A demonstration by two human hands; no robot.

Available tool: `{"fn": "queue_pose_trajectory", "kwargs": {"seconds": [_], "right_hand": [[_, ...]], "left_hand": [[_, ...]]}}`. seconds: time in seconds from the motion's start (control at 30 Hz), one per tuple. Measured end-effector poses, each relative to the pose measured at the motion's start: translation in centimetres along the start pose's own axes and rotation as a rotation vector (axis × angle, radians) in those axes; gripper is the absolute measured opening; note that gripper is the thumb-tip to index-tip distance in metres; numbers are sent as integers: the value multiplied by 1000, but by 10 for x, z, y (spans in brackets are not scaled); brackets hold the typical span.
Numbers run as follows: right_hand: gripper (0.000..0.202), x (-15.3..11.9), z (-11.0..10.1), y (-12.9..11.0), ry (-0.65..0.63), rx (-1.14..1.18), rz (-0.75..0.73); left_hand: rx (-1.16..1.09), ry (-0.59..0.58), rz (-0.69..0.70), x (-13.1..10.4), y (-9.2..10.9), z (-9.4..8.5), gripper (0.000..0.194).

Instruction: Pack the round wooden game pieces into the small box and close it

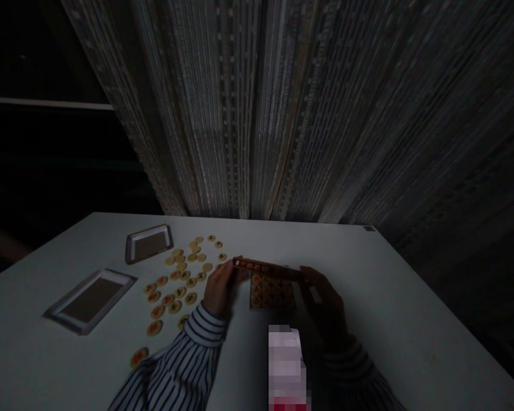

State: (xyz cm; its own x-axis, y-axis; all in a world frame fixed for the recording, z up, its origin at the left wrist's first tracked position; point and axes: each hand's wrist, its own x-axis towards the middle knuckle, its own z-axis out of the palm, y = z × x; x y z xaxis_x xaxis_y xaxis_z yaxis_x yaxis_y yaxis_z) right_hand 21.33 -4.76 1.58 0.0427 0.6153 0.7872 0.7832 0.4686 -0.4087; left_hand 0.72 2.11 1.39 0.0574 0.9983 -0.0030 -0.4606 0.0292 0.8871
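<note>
My left hand (pixel 219 287) and my right hand (pixel 325 305) hold a thin box lid (pixel 265 268) between them, one at each end. Reddish-brown printing runs along the lid's edge, and it is seen almost edge-on. Just below it, a box (pixel 272 291) lies on the table with round Chinese chess pieces in rows inside. The lid covers the far edge of this box from sight, and shadow darkens its right part. Loose Chinese chess pieces (pixel 180 292) are scattered left of my left hand, some with red marks, some with dark marks, others plain side up.
Two shallow rectangular trays or lids with pale rims stand on the left: a nearer one (pixel 92 299) and a farther one (pixel 149 243). The white table (pixel 394 331) ends at a striped curtain (pixel 257 114). A pixelated patch (pixel 286 365) hides part of the front.
</note>
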Motion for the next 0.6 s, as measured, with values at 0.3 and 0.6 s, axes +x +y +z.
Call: {"fn": "queue_pose_trajectory", "kwargs": {"seconds": [0.3,0.6], "right_hand": [[25,-3,1,3,12,-20,1],[24,-5,2,6,10,-72,9]], "left_hand": [[-14,0,-84,-1,-4,-5,48],[-97,26,-102,0,-13,-5,40]]}}
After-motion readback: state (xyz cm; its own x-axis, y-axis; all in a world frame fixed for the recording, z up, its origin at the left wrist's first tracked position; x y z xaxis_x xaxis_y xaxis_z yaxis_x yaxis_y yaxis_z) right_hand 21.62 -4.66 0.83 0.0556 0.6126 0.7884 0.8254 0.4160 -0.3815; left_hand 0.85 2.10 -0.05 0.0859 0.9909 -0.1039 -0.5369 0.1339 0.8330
